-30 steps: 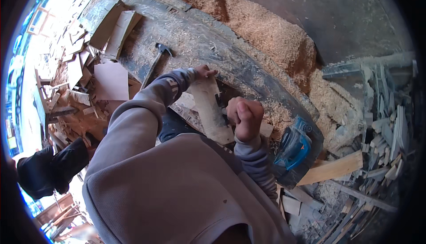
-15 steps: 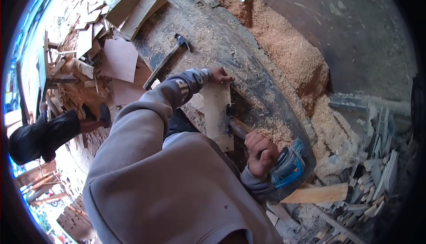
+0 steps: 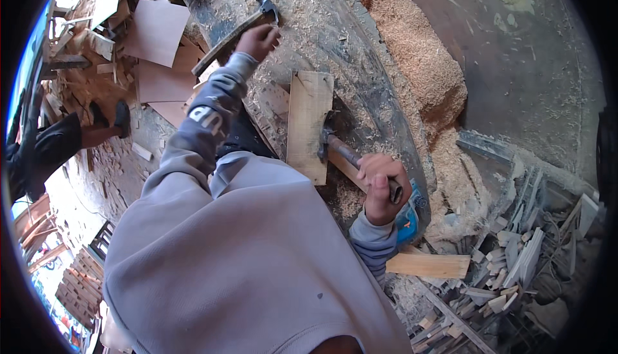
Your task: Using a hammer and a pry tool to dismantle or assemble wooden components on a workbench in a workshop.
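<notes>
Holding: the right hand has its grip wrapped tightly around a brown-handled hammer with a dark metal head, as the head view shows.
Left hand: fingers curled inward, just beside a dark-headed claw hammer with a long wooden handle; whether this grip pinches anything, I cannot tell.
Hammer count: two, one held, one lying.
Work board: one pale, rectangular wooden board lies before the person's body; the held hammer's head is at its right edge, contact unclear.
Power tool: one, blue with an orange part, partly hidden behind the right hand.
Loose plank: one light yellow wooden plank near the blue tool.
Writing: pale printed lettering on the grey left sleeve, partly lost in folds.
Table: dark, worn and dusted with shavings.
Room: a tan sawdust heap along the table's far edge; grey-brown scrap wood at lower right; another person's two dark-shod feet at left.
</notes>
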`<state>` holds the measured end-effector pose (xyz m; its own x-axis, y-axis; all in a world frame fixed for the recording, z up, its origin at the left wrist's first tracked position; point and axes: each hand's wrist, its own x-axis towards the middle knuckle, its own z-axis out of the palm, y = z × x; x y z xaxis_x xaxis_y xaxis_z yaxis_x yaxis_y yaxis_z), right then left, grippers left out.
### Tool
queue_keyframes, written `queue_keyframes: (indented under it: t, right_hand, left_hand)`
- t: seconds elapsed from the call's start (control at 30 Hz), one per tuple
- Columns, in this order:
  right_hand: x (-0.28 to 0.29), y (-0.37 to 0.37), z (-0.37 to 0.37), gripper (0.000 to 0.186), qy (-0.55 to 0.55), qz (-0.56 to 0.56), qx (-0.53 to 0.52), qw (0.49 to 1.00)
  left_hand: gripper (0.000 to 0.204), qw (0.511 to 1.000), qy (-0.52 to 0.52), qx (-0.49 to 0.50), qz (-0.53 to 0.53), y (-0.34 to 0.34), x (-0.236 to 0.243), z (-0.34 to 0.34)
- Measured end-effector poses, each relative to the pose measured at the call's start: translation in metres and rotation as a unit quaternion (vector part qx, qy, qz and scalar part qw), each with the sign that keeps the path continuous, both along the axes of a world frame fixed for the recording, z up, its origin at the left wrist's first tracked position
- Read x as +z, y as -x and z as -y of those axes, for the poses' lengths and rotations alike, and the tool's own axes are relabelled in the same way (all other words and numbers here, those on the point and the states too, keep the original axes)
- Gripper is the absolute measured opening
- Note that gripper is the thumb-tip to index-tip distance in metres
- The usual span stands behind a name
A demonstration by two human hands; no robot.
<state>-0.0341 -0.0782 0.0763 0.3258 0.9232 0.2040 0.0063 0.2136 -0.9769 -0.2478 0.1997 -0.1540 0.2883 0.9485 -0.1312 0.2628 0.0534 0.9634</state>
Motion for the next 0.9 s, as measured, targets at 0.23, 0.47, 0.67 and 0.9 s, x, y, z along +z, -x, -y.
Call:
queue_keyframes:
  t: [0.23,0.47,0.67,0.9]
  right_hand:
    - [-0.016,0.0,0.009,0.025,0.086,0.133,0.005,0.987]
    - [-0.039,-0.022,0.046,0.056,0.215,0.171,0.053,0.96]
    - [-0.041,-0.03,0.096,0.032,0.558,0.329,0.166,0.743]
    - [0.022,0.056,0.062,0.038,0.349,0.143,0.178,0.909]
  left_hand:
    - [0.022,0.978,-0.128,0.149,-0.072,0.096,0.021,0.019]
    - [0.054,0.889,-0.197,0.131,-0.393,0.16,-0.014,0.036]
    - [0.051,0.958,-0.013,0.011,-0.288,0.129,-0.019,0.047]
    - [0.046,0.995,-0.003,0.093,0.041,0.078,0.084,0.144]
